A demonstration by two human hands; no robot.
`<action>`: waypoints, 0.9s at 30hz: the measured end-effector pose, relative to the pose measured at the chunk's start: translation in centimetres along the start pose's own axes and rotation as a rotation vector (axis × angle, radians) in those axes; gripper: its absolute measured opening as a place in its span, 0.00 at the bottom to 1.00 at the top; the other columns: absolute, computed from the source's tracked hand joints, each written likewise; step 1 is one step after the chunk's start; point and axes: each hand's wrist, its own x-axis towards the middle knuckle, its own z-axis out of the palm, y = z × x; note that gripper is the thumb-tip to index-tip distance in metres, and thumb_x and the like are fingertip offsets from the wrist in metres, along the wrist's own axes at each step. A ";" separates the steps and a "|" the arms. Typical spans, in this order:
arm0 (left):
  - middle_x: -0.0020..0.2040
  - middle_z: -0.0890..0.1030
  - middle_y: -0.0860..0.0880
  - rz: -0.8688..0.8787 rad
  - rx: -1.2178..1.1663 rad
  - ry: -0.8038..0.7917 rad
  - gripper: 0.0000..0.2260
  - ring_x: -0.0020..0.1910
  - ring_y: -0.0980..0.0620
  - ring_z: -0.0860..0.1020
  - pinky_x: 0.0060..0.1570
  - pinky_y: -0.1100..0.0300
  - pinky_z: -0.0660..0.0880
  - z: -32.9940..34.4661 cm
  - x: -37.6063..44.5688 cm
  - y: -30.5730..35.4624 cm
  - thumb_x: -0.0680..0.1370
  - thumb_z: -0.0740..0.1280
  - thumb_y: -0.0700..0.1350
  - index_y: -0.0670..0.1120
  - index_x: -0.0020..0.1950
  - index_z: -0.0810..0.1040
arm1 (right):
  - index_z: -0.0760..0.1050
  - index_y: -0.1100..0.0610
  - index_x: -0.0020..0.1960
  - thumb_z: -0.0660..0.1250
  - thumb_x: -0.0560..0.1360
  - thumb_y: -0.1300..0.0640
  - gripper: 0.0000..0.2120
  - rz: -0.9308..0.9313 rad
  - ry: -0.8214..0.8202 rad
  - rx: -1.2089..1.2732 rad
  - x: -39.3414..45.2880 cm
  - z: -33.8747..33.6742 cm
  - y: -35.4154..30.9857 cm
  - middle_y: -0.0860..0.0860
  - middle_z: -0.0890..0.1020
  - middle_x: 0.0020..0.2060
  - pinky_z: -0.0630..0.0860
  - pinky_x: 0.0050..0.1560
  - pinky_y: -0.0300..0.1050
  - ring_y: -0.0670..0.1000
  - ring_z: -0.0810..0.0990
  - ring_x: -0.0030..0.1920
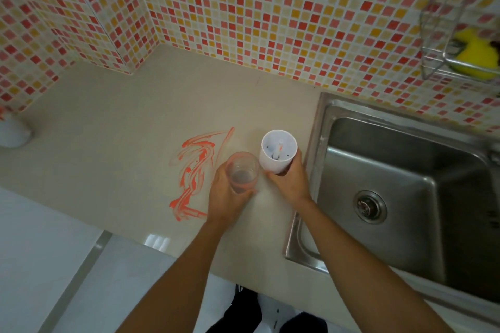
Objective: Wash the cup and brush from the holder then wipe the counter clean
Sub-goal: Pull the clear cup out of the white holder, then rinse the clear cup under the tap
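A clear plastic cup [241, 170] tinted orange stands on the beige counter [113, 127], and my left hand [230, 197] grips it from the near side. Right beside it a white cylindrical holder [278, 150] stands upright, with my right hand [290, 181] curled round its lower wall. Looking down into the holder, a thin brush [278, 150] with an orange mark shows near its bottom. An orange paint smear [194, 173] streaks the counter just left of the cup.
A steel sink [405, 184] with a round drain lies to the right. Above it a wire rack [460, 35] on the mosaic wall holds a yellow sponge [472, 54]. A white object [13, 132] sits at the far left edge. Wall sockets are at the top.
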 end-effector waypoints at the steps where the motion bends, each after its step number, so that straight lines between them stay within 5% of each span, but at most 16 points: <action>1: 0.59 0.72 0.58 0.001 -0.006 -0.001 0.36 0.57 0.61 0.71 0.55 0.74 0.64 0.0 -0.1 0.2 0.61 0.77 0.53 0.53 0.66 0.67 | 0.57 0.50 0.75 0.77 0.59 0.49 0.49 0.002 -0.022 -0.021 0.0 -0.3 0.0 0.46 0.72 0.69 0.70 0.67 0.50 0.49 0.72 0.67; 4: 0.59 0.73 0.58 0.008 -0.008 0.022 0.34 0.57 0.60 0.72 0.54 0.78 0.62 -0.1 -0.5 0.5 0.63 0.79 0.50 0.53 0.65 0.68 | 0.48 0.51 0.79 0.79 0.63 0.54 0.54 0.036 -0.052 -0.064 -0.6 -1.7 -0.1 0.50 0.65 0.74 0.63 0.71 0.46 0.50 0.65 0.73; 8: 0.62 0.72 0.55 0.040 -0.027 0.063 0.34 0.60 0.57 0.71 0.58 0.68 0.65 0.6 -3.1 1.5 0.65 0.80 0.47 0.53 0.66 0.67 | 0.56 0.53 0.77 0.73 0.72 0.56 0.40 -0.031 0.090 -0.168 -4.1 -5.8 1.1 0.50 0.65 0.74 0.62 0.72 0.48 0.49 0.64 0.72; 16: 0.62 0.71 0.46 0.235 0.064 -0.148 0.36 0.57 0.58 0.68 0.52 0.86 0.59 9.3 -9.0 7.9 0.64 0.80 0.46 0.42 0.68 0.68 | 0.59 0.52 0.76 0.68 0.76 0.52 0.31 0.208 0.180 -0.511 -14.8 -19.1 11.9 0.53 0.67 0.73 0.65 0.71 0.56 0.55 0.65 0.72; 20: 0.63 0.65 0.50 0.272 0.223 -0.323 0.39 0.57 0.56 0.69 0.58 0.69 0.67 14.8 -10.7 9.9 0.63 0.79 0.54 0.53 0.69 0.64 | 0.64 0.56 0.74 0.61 0.78 0.46 0.27 0.274 0.187 -0.693 -17.2 -24.8 15.1 0.57 0.72 0.69 0.68 0.69 0.55 0.57 0.70 0.68; 27: 0.62 0.66 0.46 0.383 0.592 -0.516 0.35 0.53 0.48 0.75 0.57 0.55 0.74 21.2 -12.2 11.2 0.65 0.77 0.54 0.51 0.68 0.66 | 0.71 0.56 0.68 0.52 0.81 0.43 0.23 0.240 -0.027 -0.926 -16.8 -28.1 16.6 0.54 0.73 0.68 0.64 0.67 0.52 0.54 0.68 0.70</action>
